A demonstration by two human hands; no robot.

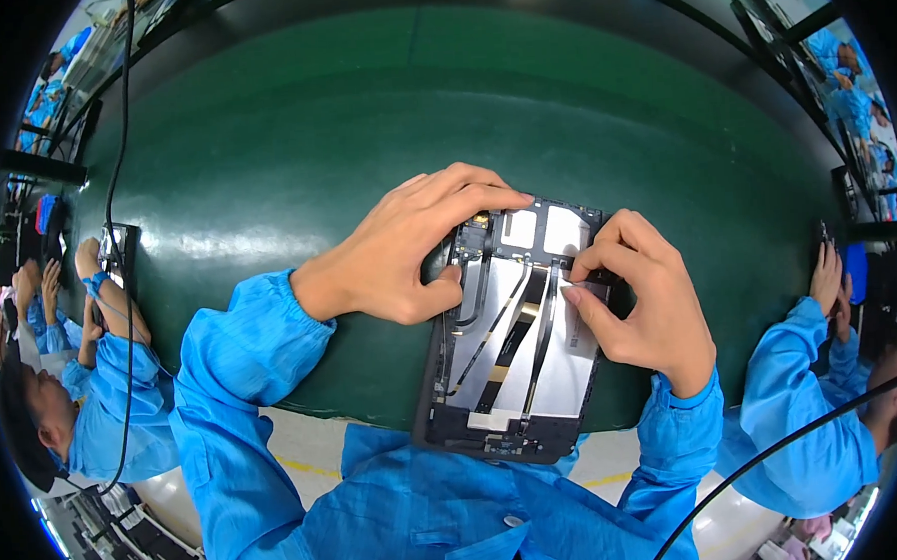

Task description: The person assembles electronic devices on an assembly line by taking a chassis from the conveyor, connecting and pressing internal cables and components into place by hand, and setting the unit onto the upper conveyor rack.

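Observation:
An opened tablet (569,350) lies with its insides facing up, its lower end reaching past the near edge of the green table. Silver battery panels, thin dark flat cables and circuit boards show in it. My left hand (407,244) grips the tablet's upper left side, thumb on the left edge and fingers across the top edge. Over the right side, my right hand (641,290) pinches with thumb and index finger just above the silver panel, near the upper end of the cables. Whatever lies between those fingertips is too small to make out.
The green table (294,177) curves around the tablet. Co-workers in blue sit at the left (113,395) and right (804,405). A black cable (119,174) hangs down the left side, and another black cable (776,454) crosses the lower right.

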